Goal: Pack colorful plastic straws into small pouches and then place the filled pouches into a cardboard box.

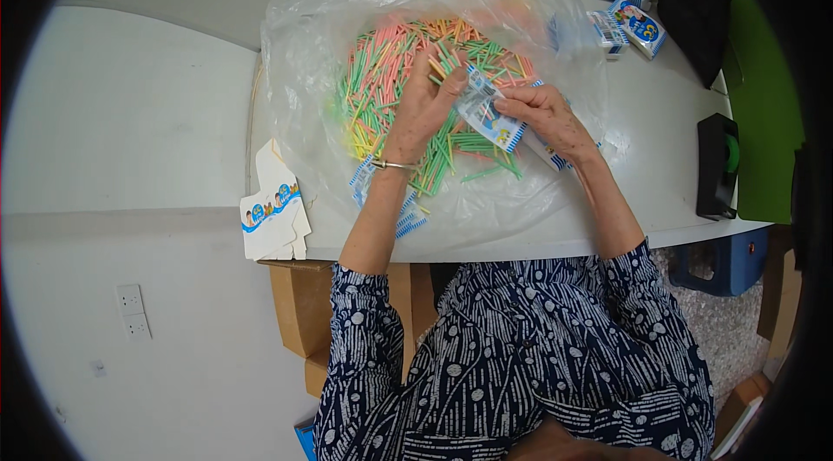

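Observation:
A large heap of thin pastel sticks [390, 62], pink, green, yellow and orange, lies on a big clear plastic bag [299, 105] spread over the table. Over the heap, my left hand [423, 110] is closed round a small bunch of these sticks, their ends poking out past the fingers. My right hand [545, 118] pinches the edge of a small clear packet [490, 114] with blue-striped ends. The packet's upper end meets the left thumb and the bunch. Whether any sticks are inside it, I cannot tell.
More striped packets [408, 216] lie by my left forearm. Flat white-and-blue cartons [276, 214] rest at the table's left corner. Small blue-and-white boxes [638, 27] are at the back right, next to a black bag [694, 14]. A black tape dispenser [718, 166] stands at the right edge.

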### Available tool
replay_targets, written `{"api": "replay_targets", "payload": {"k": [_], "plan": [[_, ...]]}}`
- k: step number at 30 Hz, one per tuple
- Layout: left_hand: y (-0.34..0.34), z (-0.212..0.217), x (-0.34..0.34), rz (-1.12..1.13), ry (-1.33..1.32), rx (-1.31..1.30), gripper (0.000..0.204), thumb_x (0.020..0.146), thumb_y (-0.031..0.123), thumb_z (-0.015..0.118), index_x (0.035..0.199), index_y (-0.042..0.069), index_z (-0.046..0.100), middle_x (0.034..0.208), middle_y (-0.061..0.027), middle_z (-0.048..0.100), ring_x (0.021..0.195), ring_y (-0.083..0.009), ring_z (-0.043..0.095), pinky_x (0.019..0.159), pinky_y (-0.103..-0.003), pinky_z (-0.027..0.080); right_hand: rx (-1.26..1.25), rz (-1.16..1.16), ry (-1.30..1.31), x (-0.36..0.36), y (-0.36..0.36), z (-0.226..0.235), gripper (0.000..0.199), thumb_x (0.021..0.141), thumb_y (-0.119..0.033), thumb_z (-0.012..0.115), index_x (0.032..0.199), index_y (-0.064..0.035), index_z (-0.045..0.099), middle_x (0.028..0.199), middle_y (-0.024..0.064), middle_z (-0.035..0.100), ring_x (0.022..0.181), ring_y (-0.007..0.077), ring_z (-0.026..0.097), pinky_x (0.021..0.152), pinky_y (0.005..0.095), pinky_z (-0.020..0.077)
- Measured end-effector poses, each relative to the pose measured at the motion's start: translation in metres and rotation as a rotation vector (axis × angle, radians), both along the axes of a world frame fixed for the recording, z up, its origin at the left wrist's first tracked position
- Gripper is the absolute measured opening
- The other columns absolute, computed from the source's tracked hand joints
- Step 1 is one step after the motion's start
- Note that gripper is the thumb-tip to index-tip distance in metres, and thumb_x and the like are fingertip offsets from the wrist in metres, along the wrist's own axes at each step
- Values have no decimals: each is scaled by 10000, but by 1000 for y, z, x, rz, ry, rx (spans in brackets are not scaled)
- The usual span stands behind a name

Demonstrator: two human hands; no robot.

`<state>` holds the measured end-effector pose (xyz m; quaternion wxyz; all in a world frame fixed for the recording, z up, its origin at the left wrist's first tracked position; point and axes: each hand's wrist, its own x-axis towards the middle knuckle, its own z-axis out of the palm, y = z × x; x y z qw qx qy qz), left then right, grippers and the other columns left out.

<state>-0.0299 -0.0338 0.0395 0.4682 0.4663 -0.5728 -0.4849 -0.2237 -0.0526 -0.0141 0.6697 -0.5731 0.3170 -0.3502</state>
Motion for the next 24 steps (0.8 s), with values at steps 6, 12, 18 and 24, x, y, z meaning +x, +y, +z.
{"api": "replay_targets", "payload": {"k": [6,12,18,24], "plan": [[-8,1,15,18,-219,-22,440,874,256,658,1216,28,500,1163,-96,579,965,-134,572,830,-279,466,14,-59,-44,7,-3,-1,261,894,-211,625,1019,11,681,887,-10,630,803,50,549,725,205,428],[-11,-4,27,71,-750,-678,441,812,206,704,1178,10,554,1140,-175,612,1026,-275,619,838,-342,490,39,-102,-104,12,1,-1,281,892,-202,627,1069,12,667,919,-10,617,847,55,538,770,211,414],[-7,7,14,6,-546,-412,290,803,143,697,1044,3,619,996,-148,652,883,-236,650,740,-313,498,89,-91,-138,13,1,-5,292,894,-177,620,1119,7,644,998,-2,629,889,56,540,811,214,416],[-2,10,11,-33,-496,-296,241,832,46,658,1061,-3,601,949,-40,644,833,-89,601,690,-228,488,42,33,-188,18,4,-2,306,881,-145,625,1137,23,621,1020,25,659,930,66,581,849,233,445]]}}
